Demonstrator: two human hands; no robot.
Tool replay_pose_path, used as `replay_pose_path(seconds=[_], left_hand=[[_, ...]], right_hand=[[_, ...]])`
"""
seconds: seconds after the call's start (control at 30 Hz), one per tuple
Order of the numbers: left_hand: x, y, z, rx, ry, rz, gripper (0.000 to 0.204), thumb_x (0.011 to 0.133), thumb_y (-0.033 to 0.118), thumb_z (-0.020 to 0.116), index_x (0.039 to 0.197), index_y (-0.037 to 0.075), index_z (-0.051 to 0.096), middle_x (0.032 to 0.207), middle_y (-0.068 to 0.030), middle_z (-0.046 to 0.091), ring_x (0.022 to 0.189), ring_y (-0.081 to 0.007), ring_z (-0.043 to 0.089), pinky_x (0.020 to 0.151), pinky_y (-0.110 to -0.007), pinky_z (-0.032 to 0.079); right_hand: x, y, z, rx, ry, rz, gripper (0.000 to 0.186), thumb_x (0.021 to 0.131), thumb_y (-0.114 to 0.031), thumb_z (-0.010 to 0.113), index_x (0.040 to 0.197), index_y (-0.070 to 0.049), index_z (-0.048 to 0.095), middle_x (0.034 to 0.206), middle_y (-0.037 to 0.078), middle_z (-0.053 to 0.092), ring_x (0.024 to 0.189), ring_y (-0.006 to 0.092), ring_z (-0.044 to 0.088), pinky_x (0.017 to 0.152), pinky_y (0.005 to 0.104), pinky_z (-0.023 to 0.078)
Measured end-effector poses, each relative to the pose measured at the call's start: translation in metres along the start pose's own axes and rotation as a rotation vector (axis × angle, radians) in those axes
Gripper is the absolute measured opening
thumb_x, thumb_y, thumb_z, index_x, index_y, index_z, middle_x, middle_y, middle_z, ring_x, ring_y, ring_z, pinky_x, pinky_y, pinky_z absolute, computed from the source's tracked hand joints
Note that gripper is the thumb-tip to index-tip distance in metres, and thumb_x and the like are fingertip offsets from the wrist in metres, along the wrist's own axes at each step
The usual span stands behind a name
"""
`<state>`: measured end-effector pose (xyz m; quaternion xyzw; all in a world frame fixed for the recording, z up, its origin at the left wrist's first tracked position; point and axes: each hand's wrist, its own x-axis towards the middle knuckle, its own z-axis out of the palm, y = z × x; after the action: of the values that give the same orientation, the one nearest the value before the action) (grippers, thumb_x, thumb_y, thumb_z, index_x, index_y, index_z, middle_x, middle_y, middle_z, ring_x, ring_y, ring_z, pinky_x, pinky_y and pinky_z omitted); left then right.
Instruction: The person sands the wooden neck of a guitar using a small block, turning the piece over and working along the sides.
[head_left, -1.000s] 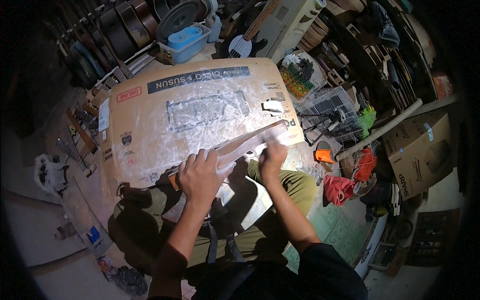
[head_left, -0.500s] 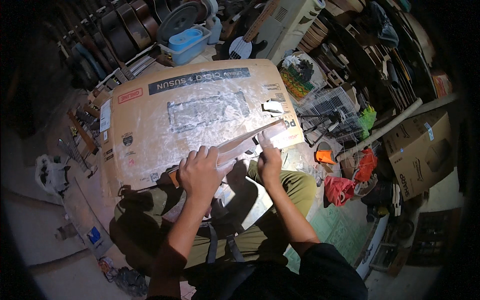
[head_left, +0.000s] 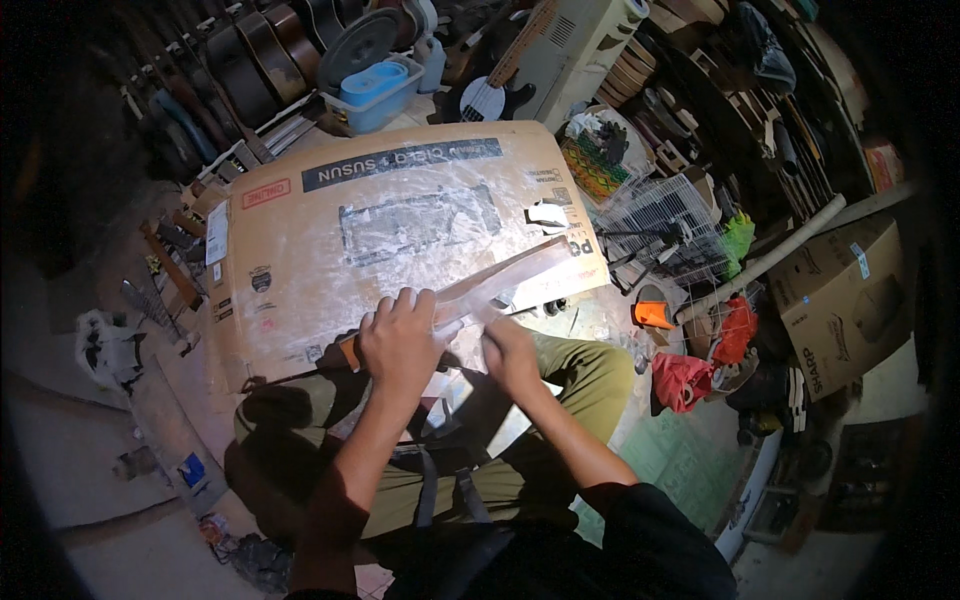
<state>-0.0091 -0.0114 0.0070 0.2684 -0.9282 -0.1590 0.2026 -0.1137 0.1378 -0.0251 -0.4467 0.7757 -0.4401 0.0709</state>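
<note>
A long pale wooden piece [head_left: 500, 277] lies diagonally above my lap at the cardboard's near edge. My left hand [head_left: 398, 340] is wrapped over its lower-left end, where a bit of orange-brown wood shows beside the fingers. My right hand [head_left: 505, 348], smeared by motion, is curled just below the piece; whether anything is in its fingers I cannot make out. A big cardboard sheet [head_left: 290, 240], dusted white, lies beyond the piece, with a small white object [head_left: 547, 215] on its right side.
Guitars [head_left: 255, 50], a blue tub [head_left: 370, 105] and a bass [head_left: 483, 98] stand behind. To the right are a wire cage [head_left: 670, 225], a long pole [head_left: 760, 260], red cloth [head_left: 680, 380], an orange object [head_left: 652, 313] and a carton [head_left: 840, 305]. Clutter [head_left: 165, 270] lines the left.
My right hand has moved down and leftward along the wooden piece, from near its far end toward my left hand. My left hand has stayed in nearly the same place.
</note>
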Motion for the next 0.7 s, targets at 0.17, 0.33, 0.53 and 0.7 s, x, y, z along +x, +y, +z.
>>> replay_pose_path(seconds=[0.17, 0.33, 0.53, 0.7], left_hand=[[-0.002, -0.008, 0.011, 0.075, 0.021, -0.020, 0.038, 0.065, 0.029, 0.084, 0.093, 0.014, 0.063, 0.092, -0.0030, 0.062, 0.088, -0.0261, 0.063, 0.074, -0.043, 0.049], [0.003, 0.002, 0.005, 0.032, 0.070, -0.013, 0.038, 0.065, 0.031, 0.085, 0.090, 0.014, 0.062, 0.089, -0.0035, 0.062, 0.087, -0.0260, 0.064, 0.073, -0.043, 0.048], [0.006, -0.008, 0.007, 0.019, 0.082, 0.000, 0.040, 0.063, 0.034, 0.086, 0.087, 0.014, 0.061, 0.087, -0.0040, 0.063, 0.086, -0.0275, 0.064, 0.071, -0.043, 0.048], [0.023, -0.016, 0.007, -0.008, 0.073, -0.022, 0.037, 0.065, 0.035, 0.085, 0.086, 0.014, 0.062, 0.087, -0.0040, 0.063, 0.087, -0.0282, 0.064, 0.071, -0.044, 0.048]], right_hand=[[-0.013, -0.041, 0.014, -0.087, -0.072, -0.041, 0.058, 0.075, 0.006, 0.062, 0.132, -0.005, 0.062, 0.123, 0.024, 0.065, 0.105, 0.0384, 0.066, 0.092, 0.0413, 0.053], [-0.003, 0.010, 0.010, -0.147, 0.125, 0.130, 0.057, 0.077, 0.010, 0.058, 0.131, -0.006, 0.063, 0.127, 0.024, 0.064, 0.113, 0.0399, 0.063, 0.097, 0.0404, 0.050], [-0.014, 0.010, 0.012, -0.017, 0.019, -0.088, 0.060, 0.074, 0.014, 0.056, 0.130, -0.007, 0.065, 0.136, 0.024, 0.059, 0.119, 0.0368, 0.064, 0.098, 0.0372, 0.051], [-0.005, 0.067, -0.030, -0.343, 0.170, 0.142, 0.071, 0.070, 0.011, 0.059, 0.134, -0.018, 0.064, 0.136, 0.014, 0.062, 0.110, 0.0336, 0.066, 0.093, 0.0373, 0.054]])
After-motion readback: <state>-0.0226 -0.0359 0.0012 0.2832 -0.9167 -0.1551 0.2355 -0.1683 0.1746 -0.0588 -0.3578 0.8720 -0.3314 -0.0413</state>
